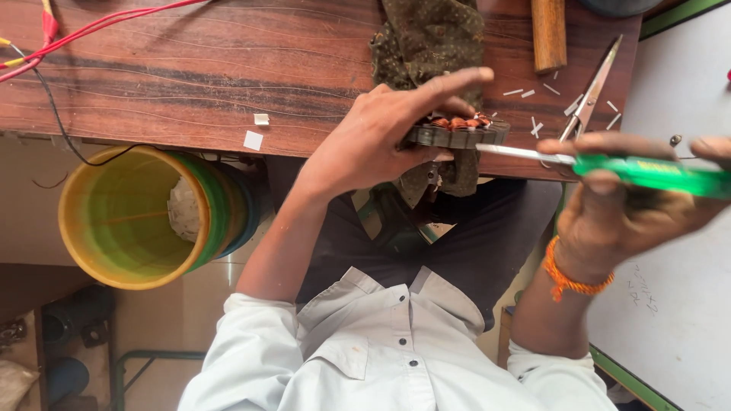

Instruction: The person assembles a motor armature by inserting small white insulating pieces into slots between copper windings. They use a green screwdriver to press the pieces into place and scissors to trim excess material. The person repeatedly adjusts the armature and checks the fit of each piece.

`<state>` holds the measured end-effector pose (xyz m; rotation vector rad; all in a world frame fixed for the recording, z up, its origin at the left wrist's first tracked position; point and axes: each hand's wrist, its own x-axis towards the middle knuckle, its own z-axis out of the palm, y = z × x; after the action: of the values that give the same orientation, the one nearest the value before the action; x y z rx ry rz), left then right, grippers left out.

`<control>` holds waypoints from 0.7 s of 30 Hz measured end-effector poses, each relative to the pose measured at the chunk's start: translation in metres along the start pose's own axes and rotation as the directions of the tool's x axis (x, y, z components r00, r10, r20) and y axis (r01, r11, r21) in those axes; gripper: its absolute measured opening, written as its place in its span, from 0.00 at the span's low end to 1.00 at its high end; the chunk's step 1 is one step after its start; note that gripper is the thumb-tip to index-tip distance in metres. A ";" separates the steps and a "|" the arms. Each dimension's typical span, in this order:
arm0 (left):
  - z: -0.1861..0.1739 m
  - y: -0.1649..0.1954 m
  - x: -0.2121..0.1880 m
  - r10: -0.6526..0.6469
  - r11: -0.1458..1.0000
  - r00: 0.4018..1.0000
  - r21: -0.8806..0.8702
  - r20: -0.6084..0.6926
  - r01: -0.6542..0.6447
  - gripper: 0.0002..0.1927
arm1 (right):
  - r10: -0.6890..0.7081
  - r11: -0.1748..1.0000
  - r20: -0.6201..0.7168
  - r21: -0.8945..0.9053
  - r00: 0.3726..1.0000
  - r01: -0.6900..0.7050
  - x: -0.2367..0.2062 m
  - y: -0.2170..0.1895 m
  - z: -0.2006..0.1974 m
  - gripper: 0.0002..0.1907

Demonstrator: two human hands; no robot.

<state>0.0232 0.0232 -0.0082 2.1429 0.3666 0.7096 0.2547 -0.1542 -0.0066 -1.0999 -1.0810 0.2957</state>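
Note:
My left hand [384,133] grips a round metal motor stator [457,133] with copper windings, holding it at the near edge of the wooden table [228,76]. My right hand [632,205] holds a screwdriver with a green see-through handle [655,173]. Its metal shaft [521,153] points left, and the tip touches the side of the stator. An orange thread band [567,280] circles my right wrist.
A dark patterned cloth [430,38] lies under the stator. Scissors [590,95], a wooden handle [548,34] and small white paper bits lie on the table. Red wires [91,27] run at the far left. A yellow-green bucket [129,217] stands on the floor.

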 end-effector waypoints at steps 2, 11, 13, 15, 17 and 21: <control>0.006 -0.006 0.006 0.009 1.000 0.999 -0.021 -0.046 -0.010 0.44 | -0.039 0.999 0.078 0.000 0.996 0.039 0.002 0.011 0.001 0.29; 0.036 -0.029 0.018 0.103 0.994 0.918 0.068 -0.384 -0.083 0.32 | -0.019 0.986 -0.087 0.164 0.996 0.033 -0.004 0.025 -0.018 0.33; 0.034 -0.031 0.019 0.112 0.993 0.920 0.011 -0.376 -0.117 0.37 | -0.025 0.980 -0.086 0.195 0.996 0.042 -0.004 0.022 -0.019 0.32; 0.031 -0.030 0.021 0.105 0.993 0.928 -0.012 -0.358 -0.117 0.40 | -0.018 0.976 -0.060 0.216 0.998 0.030 -0.001 0.018 -0.018 0.32; 0.032 -0.025 0.022 0.069 0.997 0.942 -0.008 -0.328 -0.076 0.41 | -0.010 0.982 -0.010 0.187 1.000 0.012 0.004 0.010 -0.015 0.31; 0.037 -0.008 0.029 0.015 0.980 0.967 0.196 -0.253 0.036 0.42 | -0.084 0.996 0.148 0.037 0.985 0.079 0.018 -0.001 -0.007 0.26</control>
<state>0.0687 0.0195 -0.0223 2.2384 0.6079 0.9803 0.2693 -0.1466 0.0044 -1.0154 -1.2479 0.3328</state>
